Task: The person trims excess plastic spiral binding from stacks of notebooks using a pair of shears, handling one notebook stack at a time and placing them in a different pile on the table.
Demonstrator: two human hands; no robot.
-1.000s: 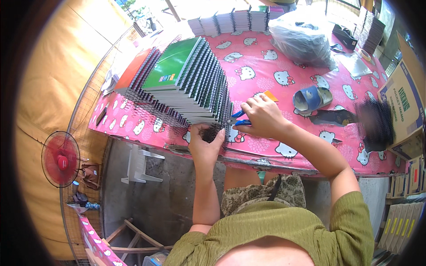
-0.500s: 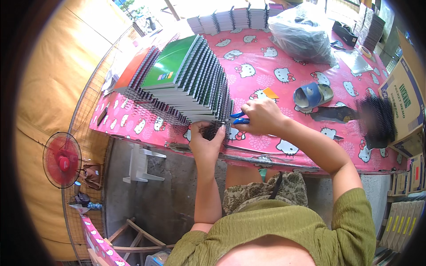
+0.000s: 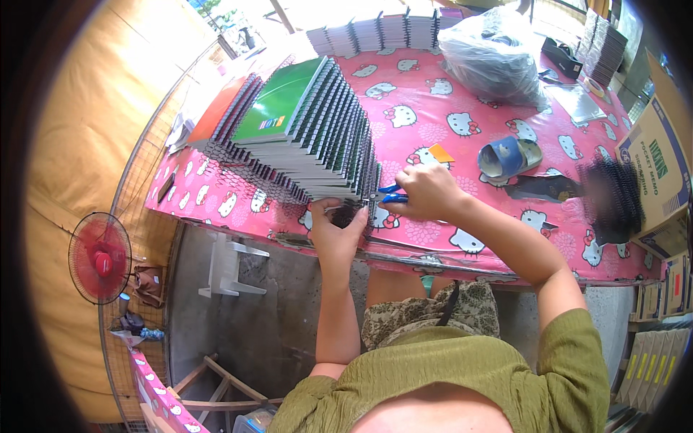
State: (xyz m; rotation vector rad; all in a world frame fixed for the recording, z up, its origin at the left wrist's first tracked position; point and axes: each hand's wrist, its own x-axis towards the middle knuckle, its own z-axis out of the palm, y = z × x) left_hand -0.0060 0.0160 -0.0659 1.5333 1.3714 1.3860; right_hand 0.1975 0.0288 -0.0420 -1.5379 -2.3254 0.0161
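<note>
The person's right hand (image 3: 431,189) is closed around the blue-handled metal pliers (image 3: 392,195), its fingers clamped on the grips, with the pliers' nose directed toward nine o'clock. The nose meets the near, bound corner of a tall stack of green-covered, spiral-bound notebooks (image 3: 307,137). This stack stands at eleven o'clock from the hands on the tabletop (image 3: 422,234), which wears a pink covering printed with white cat faces. The left hand (image 3: 334,232) is at the stack's near lower edge, thumb and forefinger curved around a dark patch; whether its fingers are pinched on a notebook or merely rest against it cannot be told.

Seen from the hands, orange-red spiral-bound notebooks (image 3: 220,112) lie at ten o'clock, against the green stack. A row of upright white-paged notebooks (image 3: 382,32) lines the far side at twelve. A bulging, clear plastic bag (image 3: 491,61) sits between one and two. A small orange paper piece (image 3: 440,153) lies at two, just beyond the right hand. At three, a bunch of black spiral coils (image 3: 613,191) rests beside a brown cardboard box (image 3: 660,162).
</note>
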